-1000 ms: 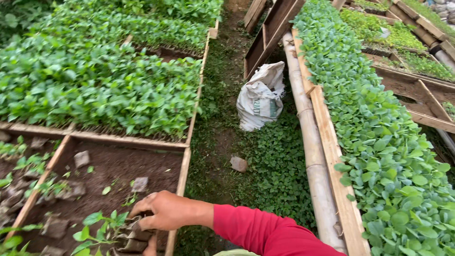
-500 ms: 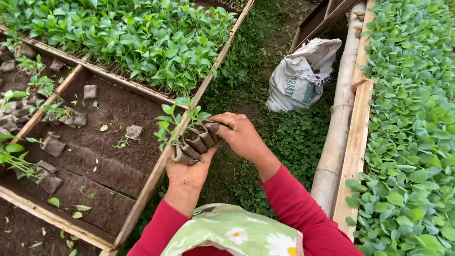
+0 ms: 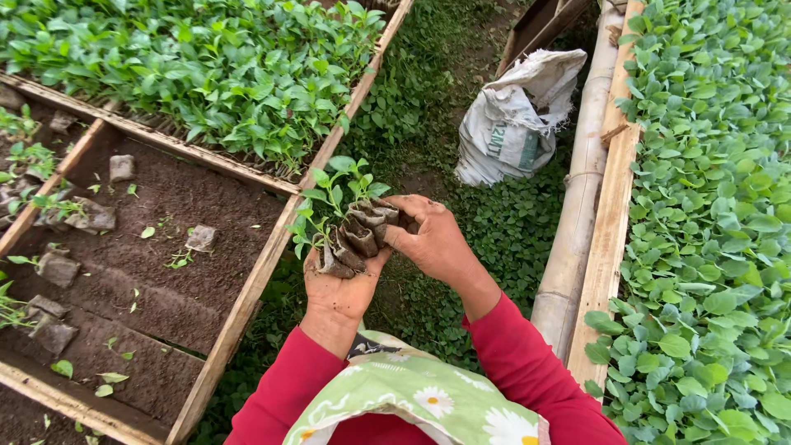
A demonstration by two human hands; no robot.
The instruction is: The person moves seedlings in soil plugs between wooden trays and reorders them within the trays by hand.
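Held between both hands, above the wooden frame edge: a row of seedling plugs, long axis running from left hand up-right to right hand. Cradled from below by left palm, fingers closed underneath; clamped at far end by right fingers. Dark soil cubes, small green leaves leaning away leftward.

Left hand hides the bottoms of the seedling plugs, so I can't count them. The seedling beds on the far left and right run off frame. Sack mouth is folded, contents hidden.
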